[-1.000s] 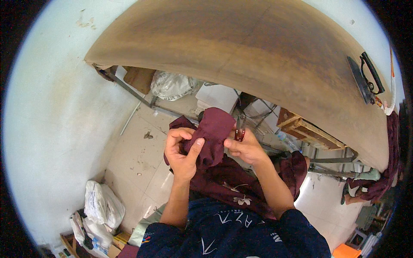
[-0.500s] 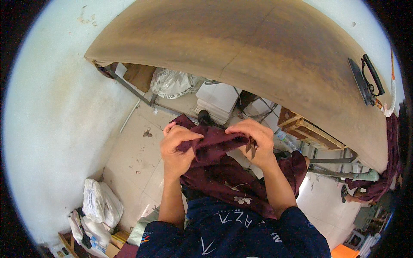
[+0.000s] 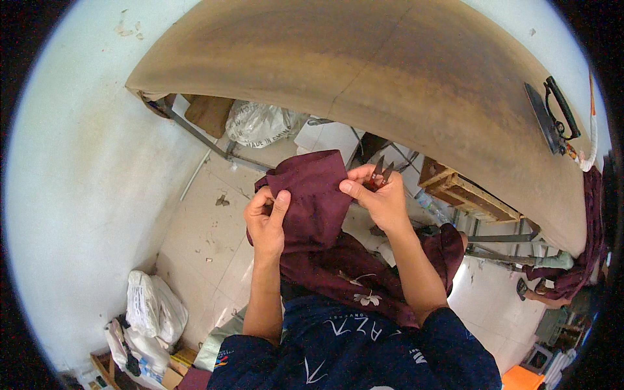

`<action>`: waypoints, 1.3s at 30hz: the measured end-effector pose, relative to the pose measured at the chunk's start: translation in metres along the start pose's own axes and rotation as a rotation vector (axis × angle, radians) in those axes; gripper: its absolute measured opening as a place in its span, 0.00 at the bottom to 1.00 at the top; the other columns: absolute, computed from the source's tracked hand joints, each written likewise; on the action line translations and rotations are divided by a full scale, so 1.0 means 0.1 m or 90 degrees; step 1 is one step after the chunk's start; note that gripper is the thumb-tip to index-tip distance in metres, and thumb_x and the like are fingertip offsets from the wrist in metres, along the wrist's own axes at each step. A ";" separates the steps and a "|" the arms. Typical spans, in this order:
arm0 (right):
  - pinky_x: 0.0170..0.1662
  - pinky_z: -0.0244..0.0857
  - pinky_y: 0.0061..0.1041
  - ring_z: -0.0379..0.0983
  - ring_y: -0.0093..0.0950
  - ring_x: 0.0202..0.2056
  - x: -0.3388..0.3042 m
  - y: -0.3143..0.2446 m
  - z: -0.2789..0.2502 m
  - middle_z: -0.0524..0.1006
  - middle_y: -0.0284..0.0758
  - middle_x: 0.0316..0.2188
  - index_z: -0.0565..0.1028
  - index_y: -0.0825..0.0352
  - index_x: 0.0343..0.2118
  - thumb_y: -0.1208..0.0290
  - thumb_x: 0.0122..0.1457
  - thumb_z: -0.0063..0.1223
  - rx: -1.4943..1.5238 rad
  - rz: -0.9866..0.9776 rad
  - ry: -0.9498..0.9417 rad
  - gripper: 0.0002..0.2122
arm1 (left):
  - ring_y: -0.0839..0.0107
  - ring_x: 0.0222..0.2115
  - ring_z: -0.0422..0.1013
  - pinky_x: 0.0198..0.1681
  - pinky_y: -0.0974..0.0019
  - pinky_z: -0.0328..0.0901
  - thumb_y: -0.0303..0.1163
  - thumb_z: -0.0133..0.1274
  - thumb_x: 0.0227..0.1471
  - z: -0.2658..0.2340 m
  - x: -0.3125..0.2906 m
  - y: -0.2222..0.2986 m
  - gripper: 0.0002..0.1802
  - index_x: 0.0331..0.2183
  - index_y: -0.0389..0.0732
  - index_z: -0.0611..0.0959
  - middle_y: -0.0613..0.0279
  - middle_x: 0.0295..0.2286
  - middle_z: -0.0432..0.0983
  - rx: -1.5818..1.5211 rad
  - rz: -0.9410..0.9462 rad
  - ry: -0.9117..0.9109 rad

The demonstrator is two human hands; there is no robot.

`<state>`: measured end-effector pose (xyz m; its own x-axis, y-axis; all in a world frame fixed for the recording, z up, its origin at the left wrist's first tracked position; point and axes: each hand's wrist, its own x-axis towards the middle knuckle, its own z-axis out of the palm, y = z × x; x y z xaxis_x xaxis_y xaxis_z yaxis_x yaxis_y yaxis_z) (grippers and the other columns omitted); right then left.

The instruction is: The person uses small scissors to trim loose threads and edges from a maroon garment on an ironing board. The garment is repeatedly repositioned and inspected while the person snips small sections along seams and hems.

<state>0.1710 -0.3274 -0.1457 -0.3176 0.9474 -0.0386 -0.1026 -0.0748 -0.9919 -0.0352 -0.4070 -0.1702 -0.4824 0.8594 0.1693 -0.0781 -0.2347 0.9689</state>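
Below the curved edge of the brown padded surface [image 3: 364, 71], a maroon garment [image 3: 312, 195] was held up over the lap. Its left edge was pinched by the left hand [image 3: 265, 218], while its right edge and small thread snips [image 3: 380, 172] were gripped together by the right hand [image 3: 380, 201].

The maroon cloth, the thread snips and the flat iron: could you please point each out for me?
maroon cloth [image 3: 315, 195], head view, raised flat panel.
thread snips [image 3: 380, 170], head view, the blades.
flat iron [image 3: 551, 117], head view, its dark body.
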 end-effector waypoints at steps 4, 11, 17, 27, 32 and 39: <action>0.27 0.59 0.14 0.68 0.13 0.23 0.00 -0.05 -0.03 0.79 0.28 0.25 0.80 0.69 0.34 0.78 0.50 0.69 0.060 0.007 -0.047 0.09 | 0.86 0.24 0.57 0.30 0.78 0.56 0.32 0.60 0.57 0.13 0.05 0.12 0.09 0.27 0.41 0.80 0.80 0.22 0.68 -0.161 -0.080 0.099; 0.29 0.64 0.16 0.72 0.15 0.25 -0.04 0.02 -0.07 0.81 0.31 0.25 0.81 0.71 0.35 0.77 0.52 0.67 -0.133 -0.058 0.070 0.08 | 0.84 0.30 0.67 0.37 0.75 0.65 0.32 0.56 0.61 -0.01 0.07 0.00 0.06 0.36 0.40 0.82 0.74 0.29 0.75 -0.255 -0.103 0.070; 0.21 0.58 0.15 0.65 0.11 0.19 -0.04 0.28 -0.11 0.83 0.31 0.29 0.81 0.70 0.37 0.73 0.59 0.61 0.023 -0.026 0.037 0.07 | 0.75 0.41 0.75 0.47 0.66 0.70 0.33 0.53 0.62 0.06 0.09 0.04 0.08 0.37 0.39 0.81 0.63 0.39 0.80 -0.300 -0.127 0.078; 0.21 0.59 0.16 0.72 0.15 0.24 -0.06 0.20 -0.24 0.83 0.40 0.34 0.80 0.69 0.41 0.77 0.60 0.57 0.161 0.044 -0.011 0.07 | 0.70 0.42 0.76 0.48 0.62 0.70 0.36 0.53 0.62 0.02 0.11 0.00 0.11 0.41 0.39 0.80 0.61 0.42 0.79 -0.341 -0.136 0.075; 0.23 0.60 0.18 0.68 0.14 0.20 -0.04 0.34 -0.41 0.84 0.37 0.32 0.82 0.70 0.33 0.68 0.58 0.61 0.008 0.087 0.046 0.09 | 0.66 0.44 0.75 0.49 0.59 0.70 0.39 0.52 0.62 -0.23 0.22 0.03 0.16 0.46 0.38 0.79 0.60 0.45 0.78 -0.295 -0.134 0.134; 0.35 0.67 0.23 0.74 0.21 0.29 -0.54 0.62 -0.93 0.81 0.32 0.28 0.81 0.69 0.38 0.61 0.55 0.65 -0.399 0.135 -0.089 0.15 | 0.67 0.47 0.73 0.50 0.59 0.69 0.42 0.53 0.62 -1.47 0.38 0.17 0.22 0.51 0.37 0.75 0.58 0.47 0.75 -0.150 -0.060 0.268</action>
<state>0.2697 -0.3541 -0.2162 -0.3940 0.8797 -0.2661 0.5282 -0.0202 -0.8489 -0.1837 -0.4451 -0.1738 -0.7708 0.6349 -0.0524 -0.3103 -0.3024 0.9013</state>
